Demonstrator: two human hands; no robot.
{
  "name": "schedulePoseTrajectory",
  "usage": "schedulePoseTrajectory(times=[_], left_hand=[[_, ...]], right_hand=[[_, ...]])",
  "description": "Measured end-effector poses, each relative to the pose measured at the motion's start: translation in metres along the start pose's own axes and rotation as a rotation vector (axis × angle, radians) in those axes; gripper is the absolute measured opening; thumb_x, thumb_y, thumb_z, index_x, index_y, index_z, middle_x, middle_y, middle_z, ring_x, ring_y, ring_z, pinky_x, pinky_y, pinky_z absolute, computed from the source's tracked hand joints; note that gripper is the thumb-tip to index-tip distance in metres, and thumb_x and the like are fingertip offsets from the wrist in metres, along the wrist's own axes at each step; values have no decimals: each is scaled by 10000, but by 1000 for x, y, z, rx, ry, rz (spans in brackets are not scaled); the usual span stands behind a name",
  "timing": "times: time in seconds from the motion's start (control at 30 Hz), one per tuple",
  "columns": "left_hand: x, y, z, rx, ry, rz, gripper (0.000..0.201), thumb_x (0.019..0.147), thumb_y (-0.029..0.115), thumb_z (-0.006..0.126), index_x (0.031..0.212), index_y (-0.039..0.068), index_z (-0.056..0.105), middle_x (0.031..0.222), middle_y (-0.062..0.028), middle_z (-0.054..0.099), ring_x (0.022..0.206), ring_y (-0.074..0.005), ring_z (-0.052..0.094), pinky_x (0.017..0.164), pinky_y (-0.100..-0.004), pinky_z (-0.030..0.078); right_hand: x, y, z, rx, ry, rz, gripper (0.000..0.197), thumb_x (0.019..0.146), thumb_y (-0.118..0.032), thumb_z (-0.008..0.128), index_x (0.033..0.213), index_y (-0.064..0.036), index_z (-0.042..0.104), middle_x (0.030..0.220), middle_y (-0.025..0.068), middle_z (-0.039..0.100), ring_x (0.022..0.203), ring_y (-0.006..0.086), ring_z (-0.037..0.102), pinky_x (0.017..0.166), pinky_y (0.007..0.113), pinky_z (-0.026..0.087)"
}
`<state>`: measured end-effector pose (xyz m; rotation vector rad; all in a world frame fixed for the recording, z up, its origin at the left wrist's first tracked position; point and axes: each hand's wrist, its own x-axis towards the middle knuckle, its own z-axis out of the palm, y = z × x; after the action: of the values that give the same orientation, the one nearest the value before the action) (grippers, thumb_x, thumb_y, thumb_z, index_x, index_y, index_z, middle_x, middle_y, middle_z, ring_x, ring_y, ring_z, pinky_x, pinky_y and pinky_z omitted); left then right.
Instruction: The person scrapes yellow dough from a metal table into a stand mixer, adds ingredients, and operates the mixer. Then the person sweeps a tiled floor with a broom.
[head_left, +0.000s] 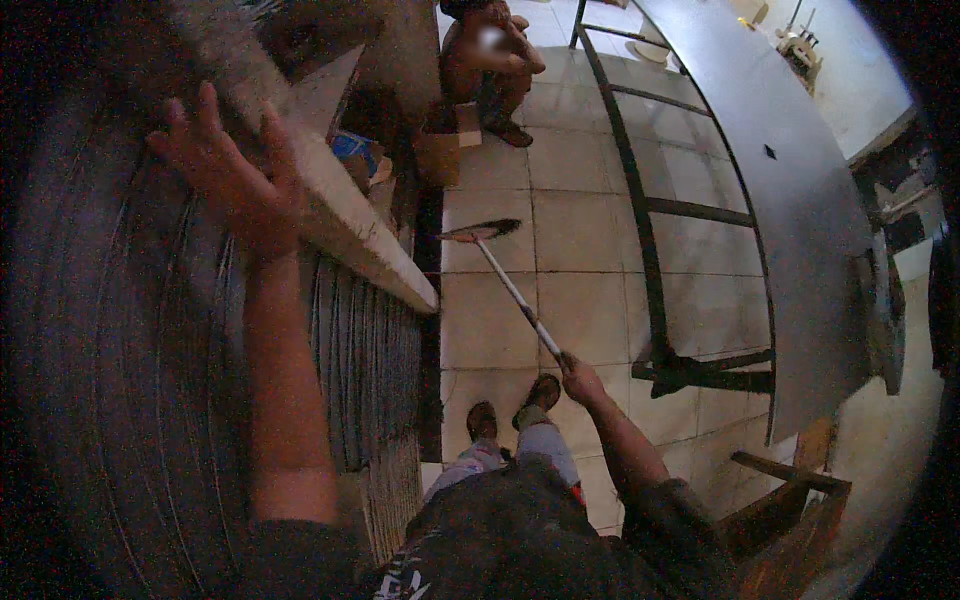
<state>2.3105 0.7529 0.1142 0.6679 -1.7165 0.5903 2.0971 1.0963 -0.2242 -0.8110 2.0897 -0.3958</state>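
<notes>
My right hand (582,384) is closed round the upper part of a long-handled broom (512,290). Its pale handle slants forward and left, down to a pinkish head with dark bristles at the tiled floor beside the left-hand stack. My left hand (240,180) reaches far forward with its fingers spread and nothing in them. It is beside a long pale beam (355,225) and over dark, tightly stacked slats (365,360); whether the palm touches them I cannot tell.
A person (490,60) sits low at the far end, near a cardboard box (438,157). Along the right runs a long grey-topped table (800,270) on a dark metal frame (645,240). Wooden furniture (800,520) stands at lower right. A blue package (355,150) lies beyond the beam.
</notes>
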Motion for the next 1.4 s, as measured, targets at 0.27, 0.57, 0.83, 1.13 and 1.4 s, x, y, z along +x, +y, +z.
schedulePoseTrajectory(times=[0.27,0.57,0.83,1.13,1.4], left_hand=[[-19,-48,53,425,-76,93,359,925,219,491,1230,29,498,1274,-161,493,1220,-373,401,1053,-568,171],[-33,-90,31,619,-62,281,288,947,207,461,1152,25,548,1141,-131,595,1085,-321,529,1004,-532,232],[-70,-119,22,520,-251,1,288,938,223,490,1122,15,568,1139,-164,587,1080,-328,523,975,-512,310],[-101,-51,83,397,-414,106,288,932,216,493,1127,18,567,1152,-162,579,1097,-332,506,982,-511,305],[-114,-36,118,338,-488,150,289,926,211,496,1132,20,567,1163,-161,573,1111,-336,492,988,-510,300]], right_hand=[[207,-55,39,-250,-89,-110,310,895,-215,443,1195,-156,498,965,187,625,858,385,610,702,465,479],[11,114,-23,-485,-269,168,523,933,-219,390,1423,-295,224,878,197,633,758,362,632,664,493,491],[-119,146,-74,-270,-170,394,447,929,-244,402,1365,-323,341,776,222,591,693,408,598,623,486,486],[216,109,-67,-76,137,313,615,867,-55,390,1416,-306,274,1141,223,572,1024,367,587,881,461,474],[290,167,-55,133,432,514,478,853,-143,491,1324,-192,424,995,164,631,856,329,628,726,477,513]])
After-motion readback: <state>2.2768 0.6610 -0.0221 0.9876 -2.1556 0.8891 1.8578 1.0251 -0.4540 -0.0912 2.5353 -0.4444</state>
